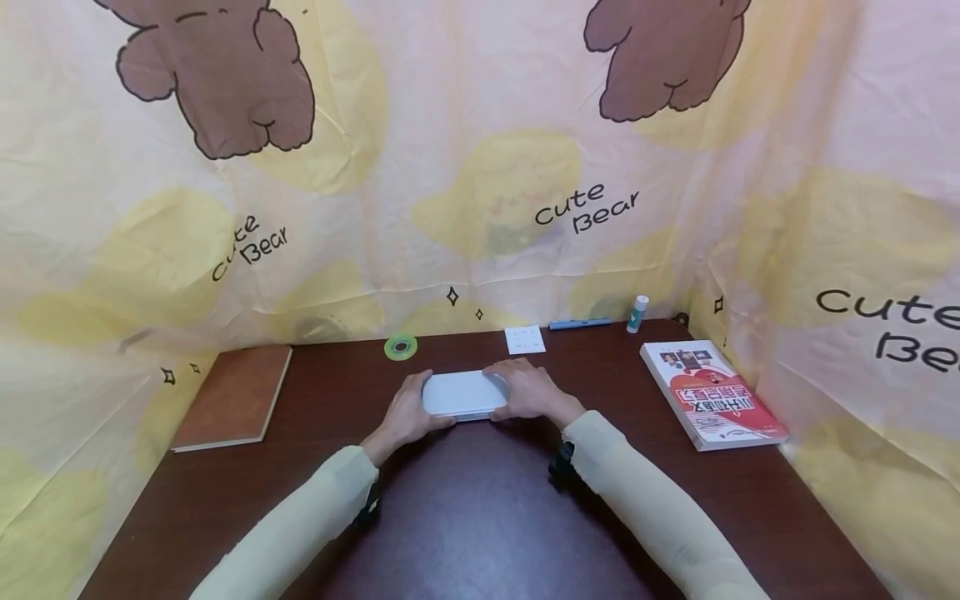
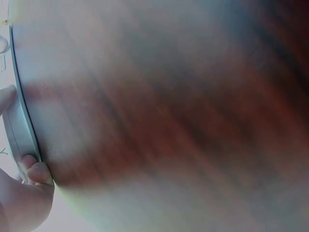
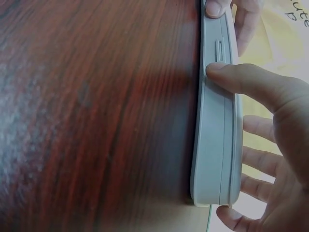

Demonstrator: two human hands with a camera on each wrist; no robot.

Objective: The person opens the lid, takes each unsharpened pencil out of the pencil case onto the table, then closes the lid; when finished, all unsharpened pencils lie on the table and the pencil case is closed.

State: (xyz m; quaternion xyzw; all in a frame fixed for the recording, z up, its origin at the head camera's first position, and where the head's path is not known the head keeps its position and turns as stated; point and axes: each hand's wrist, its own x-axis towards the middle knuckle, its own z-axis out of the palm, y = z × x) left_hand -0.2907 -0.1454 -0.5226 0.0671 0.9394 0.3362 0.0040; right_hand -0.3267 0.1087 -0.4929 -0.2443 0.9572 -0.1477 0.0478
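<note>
A flat white lidded case point(image 1: 463, 393) with rounded corners lies on the dark wood table, in the middle of the head view. My left hand point(image 1: 407, 410) grips its left end, and my right hand point(image 1: 528, 392) holds the right end. The right wrist view shows the case's front side point(image 3: 212, 145), with a seam and a small slotted catch point(image 3: 220, 50). There the right thumb point(image 3: 227, 75) presses the front, while the other fingers reach round the far side. In the left wrist view only a strip of the case point(image 2: 21, 125) shows at the left edge.
A brown notebook point(image 1: 236, 396) lies at left and a thick red-and-white book point(image 1: 712, 396) at right. Along the back are a green tape roll point(image 1: 401, 347), a white paper square point(image 1: 525, 340), a blue pen point(image 1: 580, 323) and a glue stick point(image 1: 637, 314). Printed curtain point(image 1: 465, 208) encloses the table.
</note>
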